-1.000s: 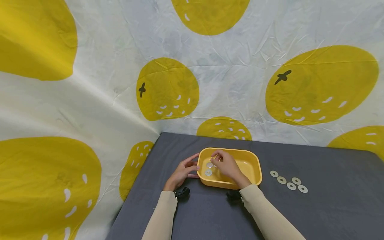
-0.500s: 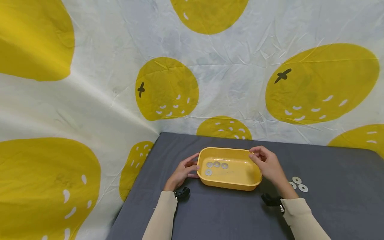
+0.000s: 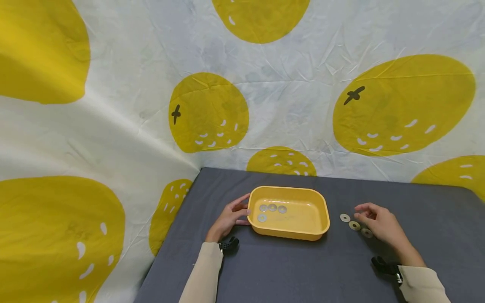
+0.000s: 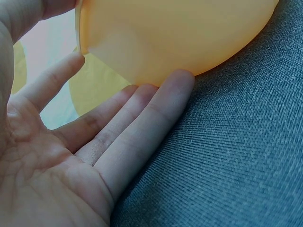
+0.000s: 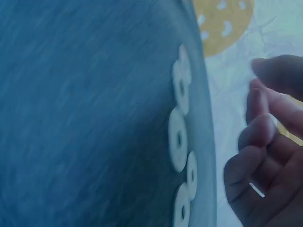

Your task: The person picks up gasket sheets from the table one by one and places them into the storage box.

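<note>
In the head view my left hand [image 3: 229, 216] touches the left end of a yellow plastic tray [image 3: 289, 236]. In the left wrist view its fingers [image 4: 142, 127] lie nearly straight against the tray's outer wall [image 4: 189, 33], with a fingertip at the rim. Several flat metal washers [image 3: 272, 207] lie inside the tray, toward its left. My right hand [image 3: 382, 225] hovers above more washers [image 3: 345, 217] on the table to the right of the tray. Its fingers are loosely bent with nothing between them. In the right wrist view several washers [image 5: 178, 139] lie below the hand.
A dark grey cloth [image 3: 295, 269] covers the table. Behind it and to the left hangs a white curtain [image 3: 288, 105] printed with yellow fruit. A black strap device [image 3: 229, 244] sits on each wrist.
My right hand has left the tray and moved right, over the loose washers. Another washer now shows in the tray where that hand was. My left hand stays at the tray's end.
</note>
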The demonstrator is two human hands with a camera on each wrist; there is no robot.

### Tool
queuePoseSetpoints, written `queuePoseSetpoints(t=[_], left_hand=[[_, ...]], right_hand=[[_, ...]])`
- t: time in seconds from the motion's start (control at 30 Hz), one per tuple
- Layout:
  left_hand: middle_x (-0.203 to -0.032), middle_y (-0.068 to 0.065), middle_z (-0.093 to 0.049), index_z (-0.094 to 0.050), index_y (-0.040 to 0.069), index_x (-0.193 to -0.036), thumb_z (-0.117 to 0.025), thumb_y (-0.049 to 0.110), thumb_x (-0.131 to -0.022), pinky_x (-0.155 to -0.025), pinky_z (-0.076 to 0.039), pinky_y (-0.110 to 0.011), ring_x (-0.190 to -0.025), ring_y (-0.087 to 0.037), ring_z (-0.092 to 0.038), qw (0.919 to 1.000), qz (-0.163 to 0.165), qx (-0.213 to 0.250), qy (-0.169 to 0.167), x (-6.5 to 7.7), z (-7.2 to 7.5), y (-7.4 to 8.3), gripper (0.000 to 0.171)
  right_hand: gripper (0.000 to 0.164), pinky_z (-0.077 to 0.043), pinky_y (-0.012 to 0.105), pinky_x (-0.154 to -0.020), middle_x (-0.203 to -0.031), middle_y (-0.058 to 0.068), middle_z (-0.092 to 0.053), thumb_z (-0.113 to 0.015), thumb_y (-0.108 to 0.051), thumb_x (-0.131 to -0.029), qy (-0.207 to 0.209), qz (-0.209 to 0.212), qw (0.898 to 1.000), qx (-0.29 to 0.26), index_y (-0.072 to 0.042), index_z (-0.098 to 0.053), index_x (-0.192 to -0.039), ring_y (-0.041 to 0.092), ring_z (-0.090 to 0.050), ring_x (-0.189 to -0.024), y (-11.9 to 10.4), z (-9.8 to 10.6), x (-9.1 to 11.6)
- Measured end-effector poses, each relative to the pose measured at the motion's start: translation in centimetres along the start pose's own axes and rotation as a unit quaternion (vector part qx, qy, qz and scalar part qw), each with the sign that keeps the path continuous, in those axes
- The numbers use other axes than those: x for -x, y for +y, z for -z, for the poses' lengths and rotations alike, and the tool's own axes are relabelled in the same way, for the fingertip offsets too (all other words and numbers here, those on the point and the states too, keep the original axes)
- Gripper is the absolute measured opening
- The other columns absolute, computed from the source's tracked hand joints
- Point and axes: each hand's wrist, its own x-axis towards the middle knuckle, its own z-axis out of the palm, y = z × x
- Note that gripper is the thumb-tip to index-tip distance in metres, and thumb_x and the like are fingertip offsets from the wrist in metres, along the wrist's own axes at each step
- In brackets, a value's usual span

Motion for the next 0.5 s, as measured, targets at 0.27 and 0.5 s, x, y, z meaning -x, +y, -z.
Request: queuePoseSetpoints(t=[0.27, 0.5], left_hand=[[-0.141, -0.018, -0.06, -0.049, 0.036, -0.152, -0.073, 0.02, -0.096, -0.087, -0.064, -0.045, -0.113, -0.024, -0.07, 1.0, 0.0, 0.002, -0.004, 0.18, -0.03, 0.2, 0.063], [-0.141, -0.018, -0.06, -0.048, 0.035, -0.153, -0.073, 0.021, -0.096, -0.087, -0.064, -0.045, -0.112, -0.023, -0.07, 1.0, 0.0, 0.003, -0.003, 0.34, -0.11, 0.39, 0.064]], right_hand=[[0.037, -0.038, 0.027, -0.057, -0.079, -0.001, -0.06, -0.074, -0.031, -0.093, -0.065, -0.021, 0.995, 0.066, 0.0, -0.07, -0.111, 0.011, -0.052, -0.063, 0.52, 0.03, -0.51], [0.034, -0.035, 0.03, -0.061, -0.082, 0.001, -0.059, -0.078, -0.03, -0.089, -0.077, -0.036, 0.992, 0.091, -0.001, -0.072, -0.105, 0.016, -0.05, -0.069, 0.41, 0.02, -0.82]])
